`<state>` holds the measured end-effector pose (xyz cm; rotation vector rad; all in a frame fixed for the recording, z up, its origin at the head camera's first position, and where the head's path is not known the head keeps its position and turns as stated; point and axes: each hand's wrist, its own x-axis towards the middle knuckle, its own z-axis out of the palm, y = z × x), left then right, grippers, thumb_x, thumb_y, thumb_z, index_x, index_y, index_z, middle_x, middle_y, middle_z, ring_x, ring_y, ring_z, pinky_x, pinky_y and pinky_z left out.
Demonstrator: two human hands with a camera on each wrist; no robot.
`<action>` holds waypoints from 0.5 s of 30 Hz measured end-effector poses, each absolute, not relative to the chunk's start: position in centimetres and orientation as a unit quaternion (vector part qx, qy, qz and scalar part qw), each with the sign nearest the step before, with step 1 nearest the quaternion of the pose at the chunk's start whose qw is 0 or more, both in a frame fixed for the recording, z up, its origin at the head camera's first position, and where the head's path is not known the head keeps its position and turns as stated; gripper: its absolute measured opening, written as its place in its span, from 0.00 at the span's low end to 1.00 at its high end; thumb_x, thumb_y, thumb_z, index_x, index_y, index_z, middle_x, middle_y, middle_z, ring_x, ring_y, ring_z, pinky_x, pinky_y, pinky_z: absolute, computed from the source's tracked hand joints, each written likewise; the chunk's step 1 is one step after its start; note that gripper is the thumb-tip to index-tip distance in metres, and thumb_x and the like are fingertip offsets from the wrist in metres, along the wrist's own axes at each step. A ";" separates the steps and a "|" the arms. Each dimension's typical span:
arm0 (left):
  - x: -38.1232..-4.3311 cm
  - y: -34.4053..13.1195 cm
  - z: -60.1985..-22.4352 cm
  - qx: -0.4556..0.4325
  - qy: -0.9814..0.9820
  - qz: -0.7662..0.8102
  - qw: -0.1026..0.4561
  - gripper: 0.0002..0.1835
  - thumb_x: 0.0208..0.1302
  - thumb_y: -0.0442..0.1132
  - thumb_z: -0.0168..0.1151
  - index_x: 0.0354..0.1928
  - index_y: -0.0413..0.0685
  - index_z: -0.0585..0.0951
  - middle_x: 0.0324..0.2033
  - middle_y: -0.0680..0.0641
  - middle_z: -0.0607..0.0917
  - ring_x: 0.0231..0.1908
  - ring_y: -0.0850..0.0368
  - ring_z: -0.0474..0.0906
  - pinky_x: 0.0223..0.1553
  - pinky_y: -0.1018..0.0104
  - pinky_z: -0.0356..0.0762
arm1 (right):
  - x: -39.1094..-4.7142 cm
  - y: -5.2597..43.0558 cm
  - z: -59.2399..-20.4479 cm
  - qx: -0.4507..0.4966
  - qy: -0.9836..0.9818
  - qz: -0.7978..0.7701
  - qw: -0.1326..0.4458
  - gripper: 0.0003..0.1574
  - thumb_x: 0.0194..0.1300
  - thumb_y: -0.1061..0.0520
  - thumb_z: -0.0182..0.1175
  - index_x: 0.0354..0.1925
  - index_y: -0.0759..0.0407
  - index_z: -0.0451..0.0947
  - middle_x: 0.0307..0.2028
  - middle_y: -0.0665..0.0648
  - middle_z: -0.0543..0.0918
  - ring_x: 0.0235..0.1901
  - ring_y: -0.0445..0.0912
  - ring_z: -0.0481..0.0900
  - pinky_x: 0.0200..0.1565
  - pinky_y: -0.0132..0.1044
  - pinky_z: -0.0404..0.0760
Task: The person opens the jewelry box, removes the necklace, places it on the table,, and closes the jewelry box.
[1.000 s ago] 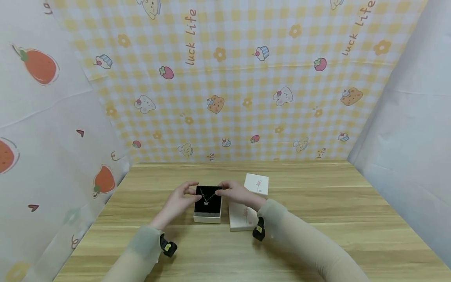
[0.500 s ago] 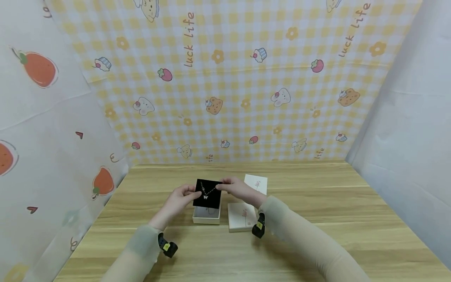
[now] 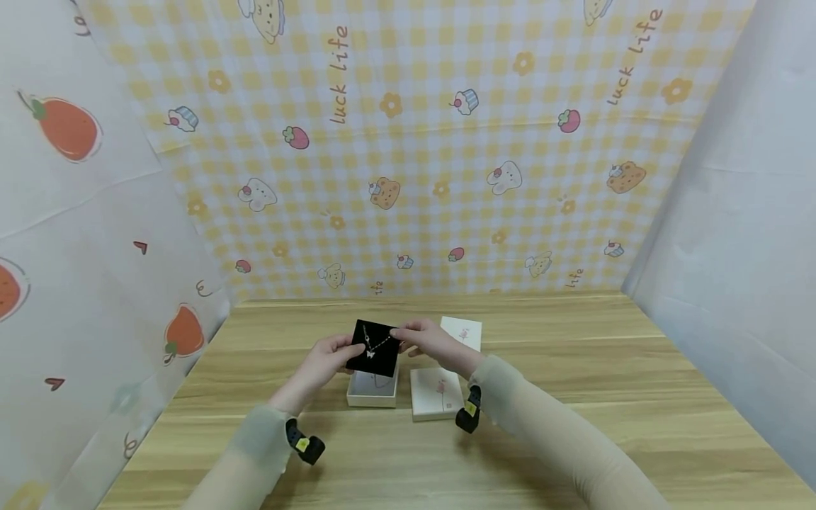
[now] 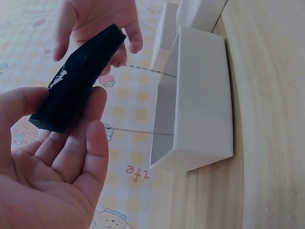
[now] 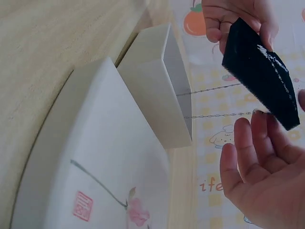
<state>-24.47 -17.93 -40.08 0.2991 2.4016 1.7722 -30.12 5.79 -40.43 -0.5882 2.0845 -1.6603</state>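
Note:
A square black foam pad (image 3: pixel 382 365) carries a silver necklace with a butterfly pendant (image 3: pixel 371 355). My left hand (image 3: pixel 323 363) pinches the pad's left edge, thumb on top and fingers beneath. At the upper right corner, my right hand (image 3: pixel 435 345) has its thumb over the pad and its fingers behind. The tilted pad is up above an open white box (image 3: pixel 372 401). Two strands of the chain (image 4: pixel 138 132) run from the pad's underside into this box, as the left wrist view shows; their lower ends are hidden inside.
Right of the open box lies a white lid-like box piece (image 3: pixel 435 395) with a pink flower print. Another white printed box (image 3: pixel 463 331) stands behind it, partly covered by the right hand. A patterned cloth backdrop rises behind the wooden table (image 3: pixel 548 354).
The black pad has come up out of the white box, lifted by both hands and tilted. The box's inside now shows below it. The other boxes stay in place.

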 end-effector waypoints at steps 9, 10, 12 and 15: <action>-24.5 -18.2 -39.5 0.073 0.787 0.609 0.065 0.19 0.70 0.44 0.57 0.48 0.30 0.77 0.44 0.44 0.81 0.39 0.55 0.80 0.43 0.57 0.81 | -29.6 5.7 -41.2 -0.116 0.653 -0.697 0.271 0.31 0.76 0.40 0.43 0.41 0.67 0.76 0.32 0.56 0.80 0.30 0.44 0.79 0.37 0.34 0.81; -24.6 -18.2 -39.4 0.071 0.784 0.614 0.066 0.19 0.70 0.44 0.57 0.48 0.30 0.77 0.44 0.43 0.81 0.39 0.56 0.80 0.43 0.57 0.81 | -29.5 5.6 -41.5 -0.107 0.637 -0.706 0.290 0.33 0.76 0.39 0.41 0.42 0.67 0.75 0.32 0.56 0.80 0.29 0.44 0.79 0.37 0.34 0.81; -24.6 -18.1 -39.3 0.071 0.781 0.617 0.067 0.19 0.70 0.44 0.58 0.48 0.31 0.77 0.43 0.43 0.81 0.40 0.55 0.80 0.44 0.57 0.81 | -29.4 5.3 -41.9 -0.093 0.606 -0.717 0.332 0.39 0.75 0.36 0.39 0.47 0.71 0.74 0.34 0.59 0.81 0.32 0.45 0.81 0.40 0.34 0.82; -24.6 -18.0 -39.1 0.072 0.774 0.625 0.070 0.20 0.70 0.44 0.58 0.51 0.31 0.77 0.42 0.44 0.83 0.40 0.55 0.80 0.43 0.58 0.81 | -29.3 4.6 -42.5 -0.076 0.553 -0.734 0.388 0.48 0.74 0.32 0.38 0.58 0.77 0.66 0.46 0.67 0.80 0.44 0.51 0.82 0.50 0.40 0.79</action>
